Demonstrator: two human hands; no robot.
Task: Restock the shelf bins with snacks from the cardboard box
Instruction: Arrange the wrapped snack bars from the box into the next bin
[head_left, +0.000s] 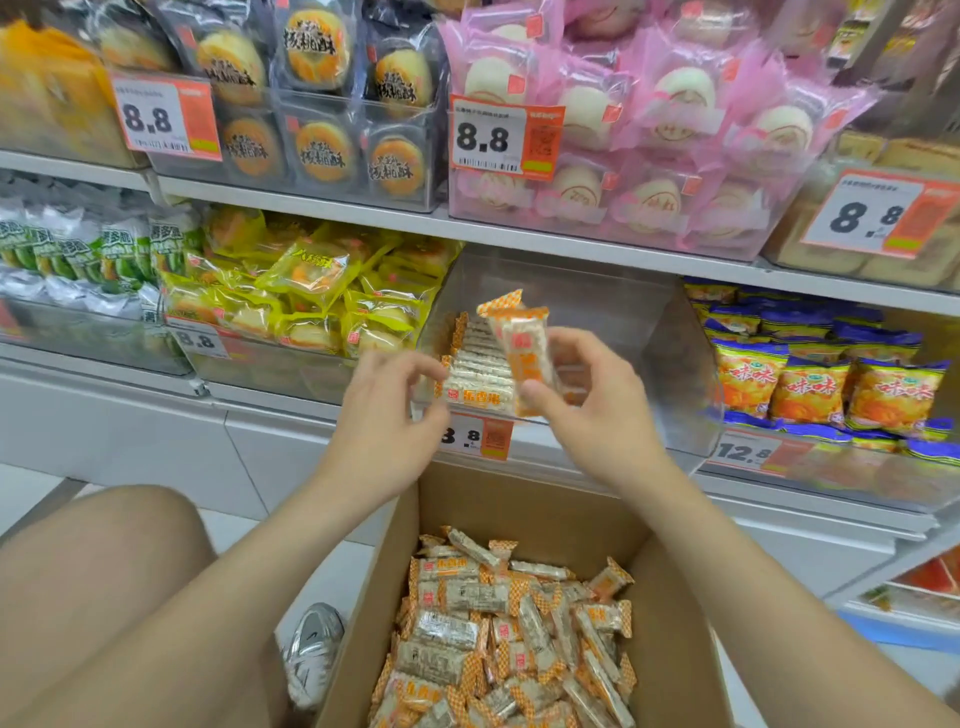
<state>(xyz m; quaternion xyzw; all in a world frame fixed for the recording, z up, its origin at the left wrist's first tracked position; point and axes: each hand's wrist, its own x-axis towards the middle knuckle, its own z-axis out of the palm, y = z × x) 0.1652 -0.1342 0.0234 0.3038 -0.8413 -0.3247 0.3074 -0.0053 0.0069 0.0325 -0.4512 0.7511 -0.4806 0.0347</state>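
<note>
- The right hand (597, 415) pinches a small bunch of snack bars (524, 353) between thumb and fingers; at least two show, and any others are hidden behind the fingers
- The held bars stand nearly upright, tops leaning a little to the left, just in front of the open mouth of the clear shelf bin (597, 301)
- Inside the bin a stacked row of bars (478, 364) fills the left side, each bar lying flat with its long axis running left to right; to the right of it the bin looks mostly bare
- The held bars are therefore crosswise to the row, so my judgement is that the coming move calls for turning them flat and carrying them forward into the bin
- The left hand (395, 410) hovers at the row's left end, fingers loosely curled and holding nothing that shows; I cannot tell whether its fingertips touch the row
- The right hand is nearer the free space, the left nearer the row
- The cardboard box (519, 499) sits open below both forearms, with many loose bars (509, 623) jumbled inside, so much restocking appears left
</note>
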